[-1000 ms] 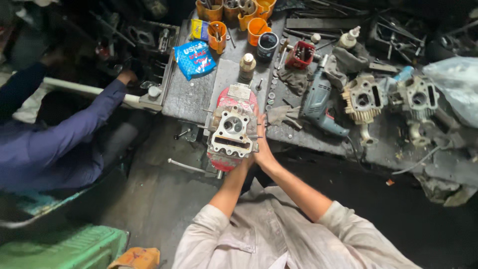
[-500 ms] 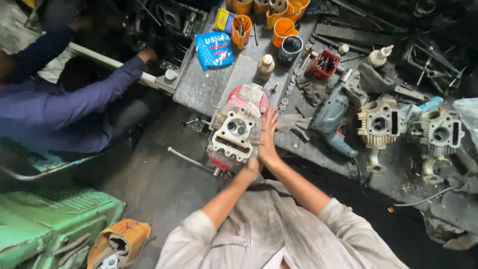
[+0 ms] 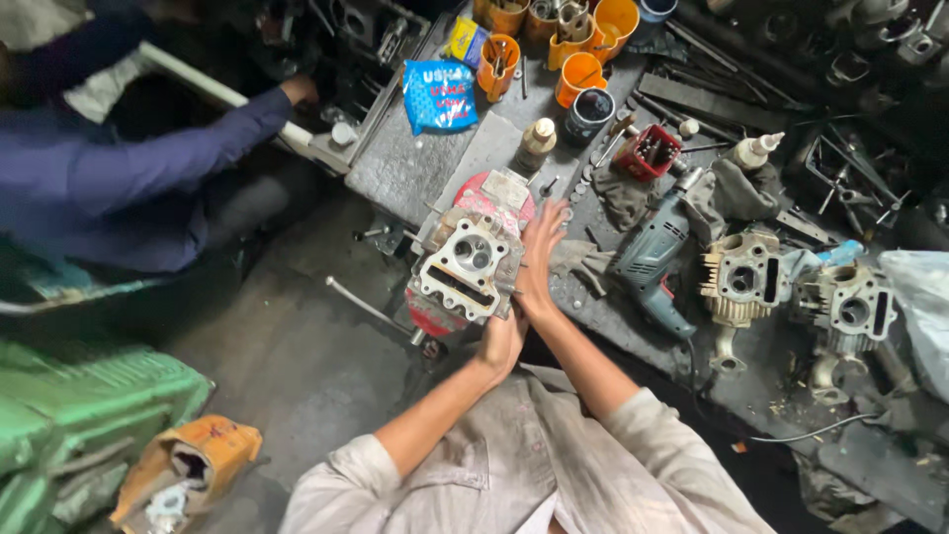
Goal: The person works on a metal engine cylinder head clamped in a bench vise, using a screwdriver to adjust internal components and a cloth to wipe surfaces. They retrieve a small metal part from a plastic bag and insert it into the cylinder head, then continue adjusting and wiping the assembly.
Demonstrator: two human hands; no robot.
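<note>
A grey metal cylinder head [image 3: 465, 265] sits on a red round fixture [image 3: 494, 196] at the near edge of a cluttered workbench [image 3: 405, 163]. My left hand [image 3: 501, 339] is curled against the head's near right corner, gripping it from below. My right hand [image 3: 539, 259] lies flat along the head's right side, fingers stretched out and slightly apart, touching the metal. Both of my forearms reach up from the bottom of the head view, with pale sleeves rolled to the elbow.
Another person in a blue sleeve [image 3: 188, 158] works at the left, a hand [image 3: 299, 89] on a white pipe. On the bench lie a blue packet [image 3: 440, 94], orange cups [image 3: 580, 74], a grey-blue drill [image 3: 650, 255] and two more cylinder heads [image 3: 743, 282]. A green crate [image 3: 89, 415] stands lower left.
The view has swung left and moved closer. Both hands stay on the cylinder head in much the same pose. The person in blue has shifted further into the picture.
</note>
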